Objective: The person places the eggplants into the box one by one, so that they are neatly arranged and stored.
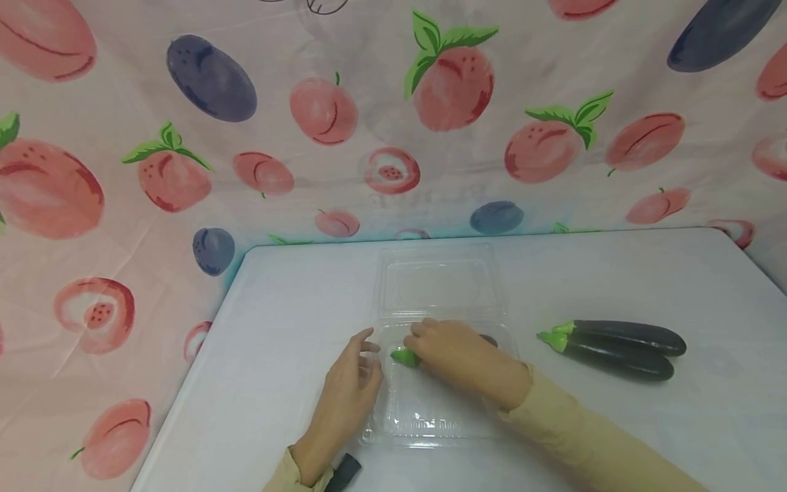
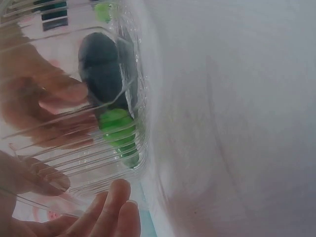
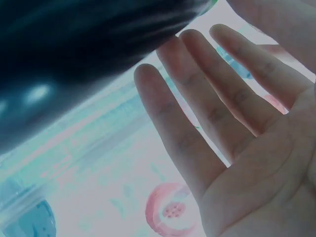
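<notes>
Left sleeve (image 1: 281,475) cut off at bottom edge; dark object (image 1: 344,473) beside it also cropped, can't ID. Left hand (image 1: 346,383) at left side of clear box (image 1: 424,434), fingers loosely bent. Eggplant (image 3: 84,64) in box, mostly hidden under right hand (image 1: 458,355): glossy, near-black, green cap. Right fingers nearly straight alongside. Two eggplants (image 1: 617,350) on table, far right.

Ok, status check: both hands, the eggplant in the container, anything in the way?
Left hand beside the clear container. Right hand at the eggplant inside. Lid folded back, nothing visibly blocking. Two more eggplants off to the right.
</notes>
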Motion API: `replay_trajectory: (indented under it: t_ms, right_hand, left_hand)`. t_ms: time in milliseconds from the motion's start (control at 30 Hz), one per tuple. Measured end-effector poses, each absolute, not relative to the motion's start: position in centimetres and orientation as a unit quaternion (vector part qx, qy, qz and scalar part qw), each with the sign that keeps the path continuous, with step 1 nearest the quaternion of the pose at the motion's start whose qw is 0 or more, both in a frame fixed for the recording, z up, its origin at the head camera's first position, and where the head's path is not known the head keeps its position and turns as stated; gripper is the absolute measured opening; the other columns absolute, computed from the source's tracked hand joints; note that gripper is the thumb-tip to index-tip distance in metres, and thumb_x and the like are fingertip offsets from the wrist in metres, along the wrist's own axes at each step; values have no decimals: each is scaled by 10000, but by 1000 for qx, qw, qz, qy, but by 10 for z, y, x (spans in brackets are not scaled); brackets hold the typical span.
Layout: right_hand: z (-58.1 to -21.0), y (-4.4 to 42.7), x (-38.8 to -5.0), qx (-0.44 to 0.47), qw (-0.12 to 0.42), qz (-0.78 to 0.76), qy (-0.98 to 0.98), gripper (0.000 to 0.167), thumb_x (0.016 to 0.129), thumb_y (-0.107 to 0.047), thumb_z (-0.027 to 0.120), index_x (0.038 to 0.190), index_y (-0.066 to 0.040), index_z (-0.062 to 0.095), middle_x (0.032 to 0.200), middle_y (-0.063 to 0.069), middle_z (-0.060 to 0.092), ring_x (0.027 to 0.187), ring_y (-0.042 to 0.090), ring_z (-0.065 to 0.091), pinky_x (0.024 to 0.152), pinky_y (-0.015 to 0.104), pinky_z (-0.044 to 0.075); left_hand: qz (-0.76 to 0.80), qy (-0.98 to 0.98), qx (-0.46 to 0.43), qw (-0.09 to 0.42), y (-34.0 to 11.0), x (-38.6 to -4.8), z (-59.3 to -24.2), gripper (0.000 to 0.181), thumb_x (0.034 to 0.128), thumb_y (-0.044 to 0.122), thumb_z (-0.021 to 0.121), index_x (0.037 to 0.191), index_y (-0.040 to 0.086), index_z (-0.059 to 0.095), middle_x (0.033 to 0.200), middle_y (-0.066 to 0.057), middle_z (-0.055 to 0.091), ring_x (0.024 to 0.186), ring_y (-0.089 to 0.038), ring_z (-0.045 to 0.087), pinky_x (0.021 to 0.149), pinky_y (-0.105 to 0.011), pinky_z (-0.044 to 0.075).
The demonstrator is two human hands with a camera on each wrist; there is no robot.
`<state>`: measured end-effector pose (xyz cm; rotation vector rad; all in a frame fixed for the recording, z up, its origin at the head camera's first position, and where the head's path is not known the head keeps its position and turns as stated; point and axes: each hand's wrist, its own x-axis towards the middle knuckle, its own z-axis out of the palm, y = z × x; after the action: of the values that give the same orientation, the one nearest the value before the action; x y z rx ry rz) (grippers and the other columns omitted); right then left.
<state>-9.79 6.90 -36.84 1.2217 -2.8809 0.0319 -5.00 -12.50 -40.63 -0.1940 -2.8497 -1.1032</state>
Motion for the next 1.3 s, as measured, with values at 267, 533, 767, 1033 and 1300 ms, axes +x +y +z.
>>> replay_trajectory:
  t_ms: [267,533,767,1033,1300]
  right_hand:
    - [-361,77,-95,394,20,13,-919,229,813,-191,808,1015,-139,713,879,-31,650,801,114,601,735,254,563]
    - [-357,90,-95,396,37,20,-917,225,826,-201,792,1018,-120,707,918,-6,657,824,141,608,730,279,563]
    - [-353,101,-93,386,30,35,-922,289,829,-193,795,1086,-95,709,969,19,666,869,160,634,784,313,575]
    - [-352,117,-92,372,32,56,-926,344,828,-173,798,1141,-83,688,1020,40,671,922,186,652,825,342,575]
    - [-351,130,-91,359,28,57,-931,343,822,-161,802,1134,-77,686,1017,46,668,938,199,652,820,353,574]
  left_hand:
    - [-361,-930,-59,38,-125,-50,-406,504,967,152,577,1449,99,438,1201,-11,656,941,-104,642,800,-306,567]
    - [-362,-930,-54,33,-124,-50,-405,505,966,158,579,1449,106,439,1199,-11,660,935,-99,641,796,-302,568]
    - [-365,-929,-50,33,-124,-50,-405,505,963,150,578,1448,110,443,1197,-7,659,931,-95,639,801,-305,567]
    - [-362,-930,-54,40,-124,-51,-406,492,964,149,576,1438,107,453,1188,-10,663,917,-96,642,789,-298,566]
    - [-361,-930,-54,41,-124,-51,-407,490,966,150,572,1439,106,453,1186,-7,662,923,-90,641,793,-297,566]
